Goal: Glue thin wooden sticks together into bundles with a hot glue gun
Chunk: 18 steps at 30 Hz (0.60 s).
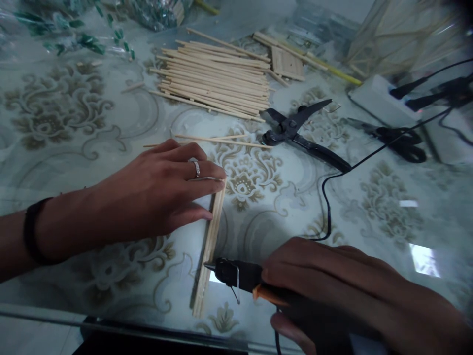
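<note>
My left hand (162, 190) lies flat on the table, fingers stretched out, its fingertips pressing the upper end of a strip of joined wooden sticks (209, 249). It wears a ring and a dark wristband. My right hand (343, 291) is wrapped round a black glue gun (240, 273) with an orange trigger. The gun's nozzle touches the right edge of the strip near its lower part. A black cord (327, 197) runs from the gun up to the right.
A pile of wooden sticks (214, 79) lies at the back, two loose sticks (218, 140) nearer. Black pliers (299, 130) and black scissors (399, 140) lie to the right. A white power strip (373, 96) with plugs sits far right. The table edge (111, 320) runs near me.
</note>
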Motion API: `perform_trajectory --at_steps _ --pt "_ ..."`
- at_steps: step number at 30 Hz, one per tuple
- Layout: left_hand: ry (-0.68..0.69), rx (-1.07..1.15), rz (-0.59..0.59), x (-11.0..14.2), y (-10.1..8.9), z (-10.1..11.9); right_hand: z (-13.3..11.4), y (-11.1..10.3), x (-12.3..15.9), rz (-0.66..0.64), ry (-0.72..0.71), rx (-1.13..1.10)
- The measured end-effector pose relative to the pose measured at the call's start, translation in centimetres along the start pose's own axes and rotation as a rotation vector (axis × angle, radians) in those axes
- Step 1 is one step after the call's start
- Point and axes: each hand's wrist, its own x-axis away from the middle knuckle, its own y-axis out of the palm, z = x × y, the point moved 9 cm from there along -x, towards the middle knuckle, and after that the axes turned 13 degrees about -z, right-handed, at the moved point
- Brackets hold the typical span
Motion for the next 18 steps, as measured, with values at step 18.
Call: perform_trajectory --at_steps 18 --pt "-0.008 0.006 0.006 -0.1 0.1 -0.1 -0.4 -1.6 -0.2 0.132 0.052 -0.120"
